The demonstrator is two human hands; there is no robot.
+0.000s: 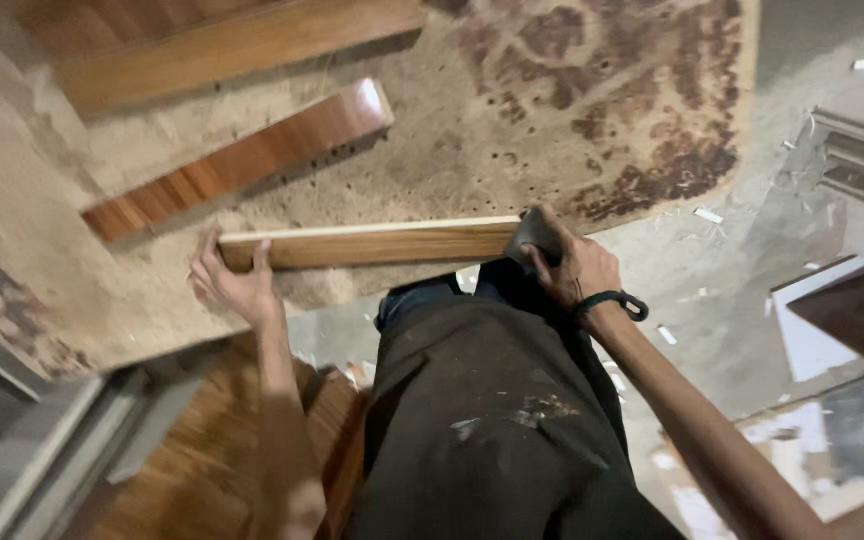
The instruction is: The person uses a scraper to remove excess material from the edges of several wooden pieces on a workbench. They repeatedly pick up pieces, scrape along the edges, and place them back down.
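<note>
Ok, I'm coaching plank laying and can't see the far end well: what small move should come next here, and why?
Probably seat the plank flat before anything else. The left hand grips its left end and the right hand presses a dark tool against its right end, while the plank sits apart from the loose board beyond it.

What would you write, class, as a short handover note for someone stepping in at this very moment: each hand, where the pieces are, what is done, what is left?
Left hand: closed on the left end of the long brown wooden floor plank, thumb over its top edge.
Right hand: holds a dark tool against the plank's right end; what kind of tool cannot be told.
The plank lies across the knee in dark trousers, above the bare subfloor.
Done: wood flooring lies by the feet.
Left: two loose glossy brown planks rest on the subfloor, unlaid.
</note>
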